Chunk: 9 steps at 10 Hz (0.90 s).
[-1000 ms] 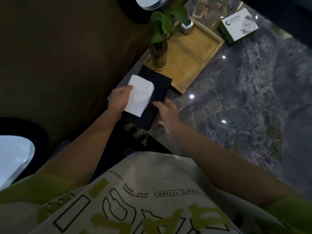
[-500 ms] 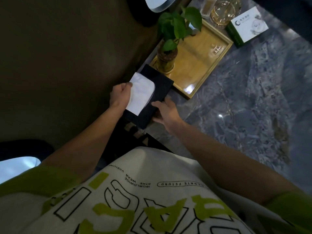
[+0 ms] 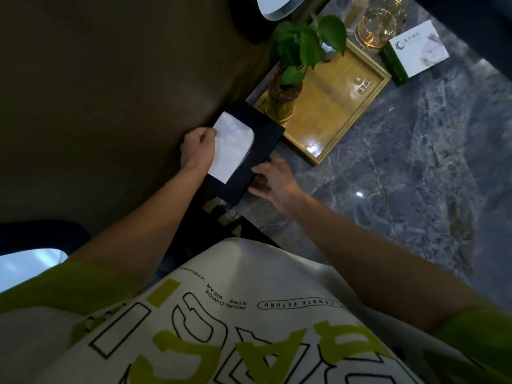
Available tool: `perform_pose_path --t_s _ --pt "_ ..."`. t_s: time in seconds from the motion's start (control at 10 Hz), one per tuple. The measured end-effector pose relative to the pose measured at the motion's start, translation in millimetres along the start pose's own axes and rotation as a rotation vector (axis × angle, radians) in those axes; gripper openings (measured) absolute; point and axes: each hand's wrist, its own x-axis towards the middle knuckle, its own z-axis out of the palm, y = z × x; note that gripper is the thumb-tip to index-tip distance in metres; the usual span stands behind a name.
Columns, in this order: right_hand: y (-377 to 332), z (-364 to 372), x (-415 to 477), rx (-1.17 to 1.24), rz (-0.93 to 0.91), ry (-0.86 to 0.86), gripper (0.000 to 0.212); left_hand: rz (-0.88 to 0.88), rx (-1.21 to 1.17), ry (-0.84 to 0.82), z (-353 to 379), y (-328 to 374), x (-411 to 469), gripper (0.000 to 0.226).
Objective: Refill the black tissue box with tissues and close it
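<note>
Both hands are at the box [image 3: 263,133], which sits at the desk [image 3: 401,176] edge beside a tray [image 3: 332,106]. The left hand [image 3: 198,148] pinches the tissue [image 3: 232,145] on top, and the right hand [image 3: 274,181] steadies its side with straight fingers. Refilling looks nearly done; closing seems left.

My shirt [image 3: 250,289], near of my fingers [image 3: 261,171], reads "WORLDWIDE", "STRE WEAR", "CERATE FETURU"; far white box [image 3: 418,48] print unreadable.
</note>
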Motion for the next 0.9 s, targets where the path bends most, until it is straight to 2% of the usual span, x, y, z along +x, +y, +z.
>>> perform_pose_path --t_s 0.2,0.5,0.6,0.7,0.8,0.9 --pt "-4 2 -7 0.001 0.008 -0.004 0.053 0.025 0.038 -0.001 0 0 -4 0.036" --pt "-10 -5 -19 -0.144 -0.029 -0.019 0.023 0.016 0.022 0.042 2 -5 -12 0.046" --pt "-11 -8 -21 -0.148 -0.029 -0.028 0.025 0.039 0.020 0.062 2 -5 -18 0.049" --pt "-11 -19 -27 -0.182 -0.052 -0.088 0.052 0.152 0.067 0.125 6 -5 -33 0.051" --pt "-12 -30 -31 -0.214 -0.072 -0.082 0.060 0.305 0.091 0.197 14 -1 -48 0.046" --pt "-15 -53 -41 -0.231 -0.157 0.018 0.041 0.501 0.096 0.141 39 6 -72 0.036"
